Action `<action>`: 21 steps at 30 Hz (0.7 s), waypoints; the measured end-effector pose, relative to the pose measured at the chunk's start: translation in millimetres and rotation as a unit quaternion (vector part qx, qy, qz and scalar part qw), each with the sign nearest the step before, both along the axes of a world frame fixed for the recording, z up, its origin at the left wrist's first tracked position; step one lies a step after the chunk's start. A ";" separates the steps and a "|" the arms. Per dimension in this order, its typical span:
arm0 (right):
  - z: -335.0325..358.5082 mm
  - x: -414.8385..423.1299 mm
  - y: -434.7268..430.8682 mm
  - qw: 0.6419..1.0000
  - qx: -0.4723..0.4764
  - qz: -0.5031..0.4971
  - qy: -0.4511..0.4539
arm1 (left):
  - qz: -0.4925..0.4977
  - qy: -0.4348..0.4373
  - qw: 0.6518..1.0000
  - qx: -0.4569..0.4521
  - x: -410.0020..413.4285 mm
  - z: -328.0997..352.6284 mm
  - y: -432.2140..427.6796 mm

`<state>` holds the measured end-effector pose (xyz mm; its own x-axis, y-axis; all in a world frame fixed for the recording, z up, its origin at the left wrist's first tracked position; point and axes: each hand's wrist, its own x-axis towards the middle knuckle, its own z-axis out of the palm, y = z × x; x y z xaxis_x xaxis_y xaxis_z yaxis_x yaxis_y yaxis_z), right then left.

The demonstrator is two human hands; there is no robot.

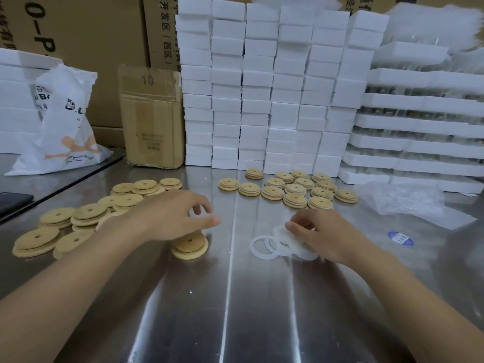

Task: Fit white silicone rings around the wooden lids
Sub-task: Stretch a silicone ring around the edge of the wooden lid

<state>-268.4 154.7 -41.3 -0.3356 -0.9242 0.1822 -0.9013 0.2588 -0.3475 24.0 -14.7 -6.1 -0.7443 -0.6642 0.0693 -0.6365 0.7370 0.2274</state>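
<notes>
My right grip [322,237] pinches the silicone rings [263,248]; the left grip [170,218] I cannot tell; beneath it, wooden lid [190,248] flat, hole up.

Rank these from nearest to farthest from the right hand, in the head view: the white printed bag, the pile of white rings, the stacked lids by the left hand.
1. pile of white rings: at the fingertips of the right hand.
2. stacked lids: leftward, by the left hand.
3. white printed bag: far left, at the back.
</notes>
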 end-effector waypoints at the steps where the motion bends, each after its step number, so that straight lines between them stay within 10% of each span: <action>1: 0.4 -0.3 -0.1 1.000 0.004 0.002 0.001 | -0.003 -0.019 1.000 0.006 0.3 1.4 2.2; 8: 5.5 -4.6 3.2 0.999 0.025 0.018 -0.020 | -0.043 -0.149 0.984 0.093 6.8 12.7 6.1; 17: 2.0 -6.8 1.0 1.000 -0.003 0.016 -0.004 | -0.035 0.079 0.993 0.079 -19.3 -18.4 8.0; 21: 2.5 -7.6 -1.4 0.997 -0.071 0.031 -0.010 | 0.004 0.292 0.944 0.155 -40.0 -36.7 16.0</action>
